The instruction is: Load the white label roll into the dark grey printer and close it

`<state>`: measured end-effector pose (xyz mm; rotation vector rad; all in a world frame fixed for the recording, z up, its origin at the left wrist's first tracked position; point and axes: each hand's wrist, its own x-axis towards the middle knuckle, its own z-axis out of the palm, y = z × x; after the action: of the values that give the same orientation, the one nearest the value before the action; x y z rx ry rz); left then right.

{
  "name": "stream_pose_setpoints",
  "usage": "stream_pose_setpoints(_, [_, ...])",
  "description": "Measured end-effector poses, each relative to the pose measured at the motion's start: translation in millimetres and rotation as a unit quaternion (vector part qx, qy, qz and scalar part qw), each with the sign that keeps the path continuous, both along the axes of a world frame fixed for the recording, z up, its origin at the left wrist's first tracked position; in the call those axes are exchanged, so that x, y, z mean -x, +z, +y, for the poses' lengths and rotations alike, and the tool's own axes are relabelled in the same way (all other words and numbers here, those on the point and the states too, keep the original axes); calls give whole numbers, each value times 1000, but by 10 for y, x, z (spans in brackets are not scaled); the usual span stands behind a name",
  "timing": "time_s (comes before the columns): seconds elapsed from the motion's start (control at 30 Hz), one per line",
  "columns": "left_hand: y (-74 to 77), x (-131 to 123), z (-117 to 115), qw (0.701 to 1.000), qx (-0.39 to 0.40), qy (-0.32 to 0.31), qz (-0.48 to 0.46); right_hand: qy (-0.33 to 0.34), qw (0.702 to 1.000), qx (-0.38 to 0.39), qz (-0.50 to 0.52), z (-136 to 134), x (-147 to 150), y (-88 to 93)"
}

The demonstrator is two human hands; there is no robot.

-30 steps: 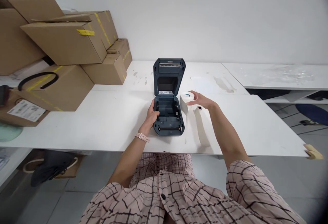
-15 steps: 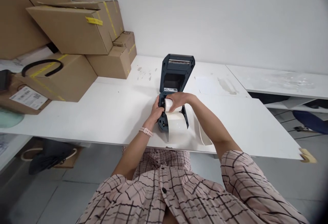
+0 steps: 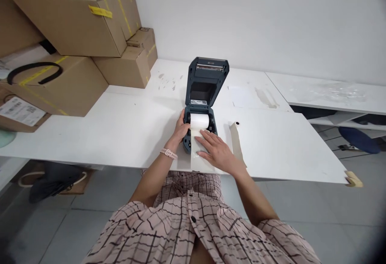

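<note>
1. The printer, lid raised, stands near the table's front edge, paper roll seated inside
2. Left hand: fingers curled around the printer's left side
3. Right hand: fingers spread flat, pressing the paper tail, gripping nothing

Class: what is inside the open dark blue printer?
A white paper roll lies inside the dark blue plastic printer, its strip under the flat right hand. The roll hides the bay floor.

Part of the paper strip hiding under the right hand at the printer front, lid sticker showing too small to read, cardboard boxes left of the printer running off-frame.
</note>
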<state>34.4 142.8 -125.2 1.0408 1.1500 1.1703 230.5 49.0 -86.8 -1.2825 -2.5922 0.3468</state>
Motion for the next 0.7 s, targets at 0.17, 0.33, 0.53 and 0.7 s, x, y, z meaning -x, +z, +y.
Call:
stream_pose_setpoints(0.17, [31,4,-35,1000,-6,15,19,-48,999,-5,11,-171,143,-147])
stream_pose_setpoints(0.33, [42,-10,-568,999,1,-3,46,-39,997,21,65,-139,88,-133])
stream_pose_setpoints(0.53, [-26,2,-1038,999,25,-34,2,-103,931,20,349,354,-306,193])
stream_pose_setpoints(0.7, [29,24,-1002,999,20,-38,1,-158,882,-52,441,1662,-388,670])
